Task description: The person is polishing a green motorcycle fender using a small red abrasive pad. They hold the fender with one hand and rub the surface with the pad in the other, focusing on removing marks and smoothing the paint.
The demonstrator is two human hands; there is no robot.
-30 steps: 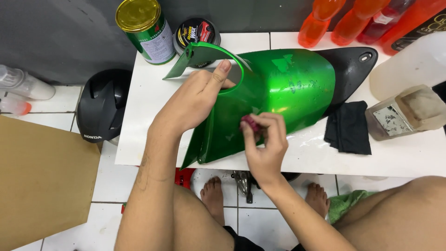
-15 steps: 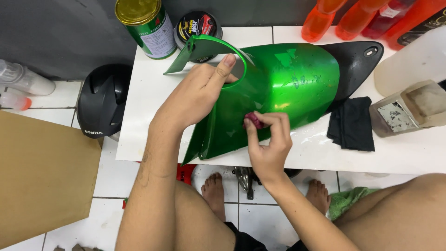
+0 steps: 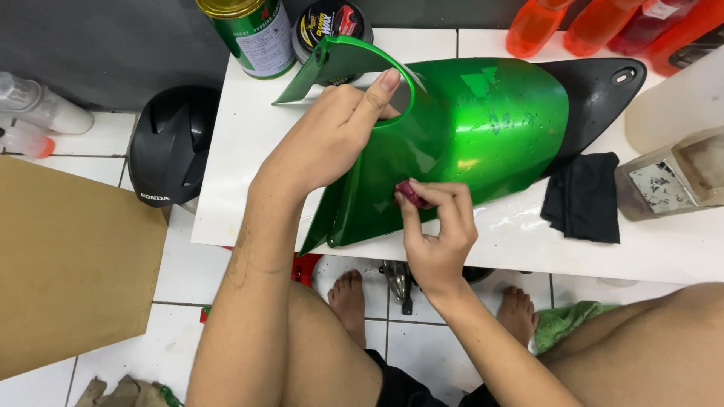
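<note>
From the head camera, a shiny green bike cover (image 3: pixel 483 128) is seen lying on a white table (image 3: pixel 241 158), with its black end (image 3: pixel 596 90) pointing to the right. The cover is held by the left hand (image 3: pixel 332 136) at the curved cut-out near its top edge; the fingers are wrapped over that edge and the first finger is stretched out along it. A small dark red pad (image 3: pixel 411 194) is pinched between the fingertips of the right hand (image 3: pixel 437 226) and pressed on the lower green side of the cover. A black cloth (image 3: pixel 584 197) is laid just right of the cover. A green can (image 3: pixel 249 34) and a round tin (image 3: pixel 332 22) are set at the back of the table. A black helmet (image 3: pixel 170 147) is seen on the floor to the left, beside a brown board (image 3: pixel 68 256).
</note>
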